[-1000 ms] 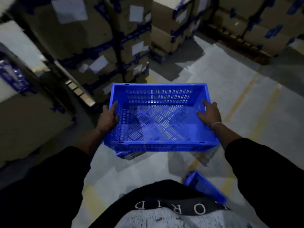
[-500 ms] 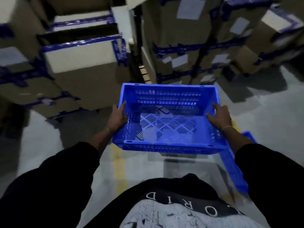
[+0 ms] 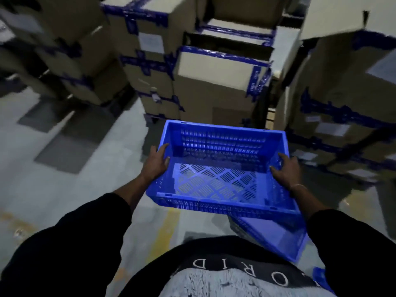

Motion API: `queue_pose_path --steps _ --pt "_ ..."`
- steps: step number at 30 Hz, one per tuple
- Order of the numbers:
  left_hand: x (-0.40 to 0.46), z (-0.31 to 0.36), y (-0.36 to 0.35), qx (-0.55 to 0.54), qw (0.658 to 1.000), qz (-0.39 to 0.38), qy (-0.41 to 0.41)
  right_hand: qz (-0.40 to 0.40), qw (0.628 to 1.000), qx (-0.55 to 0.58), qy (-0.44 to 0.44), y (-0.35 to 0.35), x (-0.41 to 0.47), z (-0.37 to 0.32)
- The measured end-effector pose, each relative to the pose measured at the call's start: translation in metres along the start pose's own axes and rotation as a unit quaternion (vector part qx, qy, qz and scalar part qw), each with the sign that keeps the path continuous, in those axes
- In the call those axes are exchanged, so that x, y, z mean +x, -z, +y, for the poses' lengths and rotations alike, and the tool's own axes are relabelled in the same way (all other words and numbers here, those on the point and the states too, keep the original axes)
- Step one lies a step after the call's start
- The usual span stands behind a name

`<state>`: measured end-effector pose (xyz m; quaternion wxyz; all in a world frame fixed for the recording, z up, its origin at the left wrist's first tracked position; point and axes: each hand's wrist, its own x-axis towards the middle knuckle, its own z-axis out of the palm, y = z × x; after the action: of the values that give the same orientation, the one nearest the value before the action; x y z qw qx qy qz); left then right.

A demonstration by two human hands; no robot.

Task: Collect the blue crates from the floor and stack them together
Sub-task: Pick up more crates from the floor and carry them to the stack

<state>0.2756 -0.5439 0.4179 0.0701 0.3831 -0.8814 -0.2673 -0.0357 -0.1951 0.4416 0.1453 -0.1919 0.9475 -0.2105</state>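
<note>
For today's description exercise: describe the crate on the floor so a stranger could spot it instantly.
Start at the held crate, gripped by both hands. Just below its near right corner lies the floor crate, blue too. Unlike the held one, nobody touches it, and it is partly hidden.

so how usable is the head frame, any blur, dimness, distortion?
Head view: dim and bluish. The boxes are smeared by motion blur toward the edges, with wide-angle bending there. The held crate is fairly sharp, as are the left hand and right hand. The second crate below is soft.
</note>
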Motion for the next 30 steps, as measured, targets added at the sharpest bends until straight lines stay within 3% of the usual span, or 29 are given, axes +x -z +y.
queue_pose_path --steps 11,30 --pt "-0.097 -0.093 0.034 -0.043 0.972 0.129 0.193 -0.097 0.975 -0.053 0.195 -0.059 0.059 -0.139" --pt "-0.166 -0.351 0.185 -0.05 0.895 0.253 0.363 -0.179 0.899 -0.077 0.393 -0.277 0.021 -0.508"
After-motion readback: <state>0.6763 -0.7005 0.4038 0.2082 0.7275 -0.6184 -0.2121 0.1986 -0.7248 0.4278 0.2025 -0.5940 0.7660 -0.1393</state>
